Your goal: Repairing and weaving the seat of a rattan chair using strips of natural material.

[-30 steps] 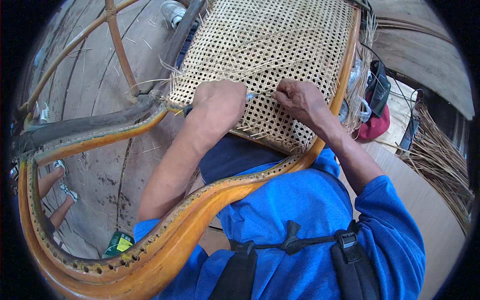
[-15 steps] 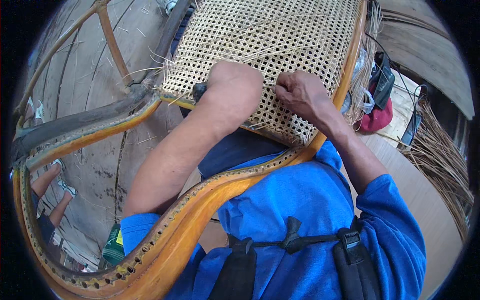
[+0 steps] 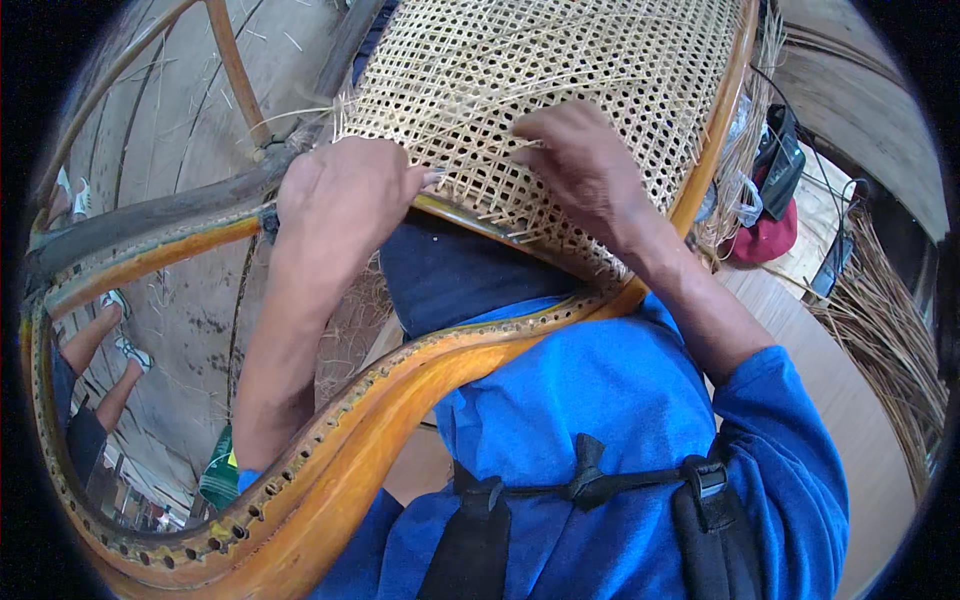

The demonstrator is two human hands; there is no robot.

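A woven cane panel (image 3: 560, 60) with open holes spans a curved wooden chair frame (image 3: 400, 385), and loose strand ends stick out along its near edge. My left hand (image 3: 345, 190) is closed at the panel's near left corner, its thumb pointing right along the edge. It grips a tool with a dark rounded end (image 3: 268, 222) that shows at its outer side; the rest is hidden, so its kind is unclear. Over the panel's near right part is my right hand (image 3: 585, 170), slightly blurred, thumb and forefinger apart with no strand visible between them.
A row of small holes runs along the frame's near curve. At right lie a bundle of cane strips (image 3: 875, 340), a red cloth-like item (image 3: 765, 235) and a black bag (image 3: 782, 175). Another person's legs (image 3: 95, 345) show at far left, near a green container (image 3: 218, 470).
My left hand has moved left to the panel's corner, bringing the dark-ended tool along. My right hand has shifted slightly left, and its fingers have parted.
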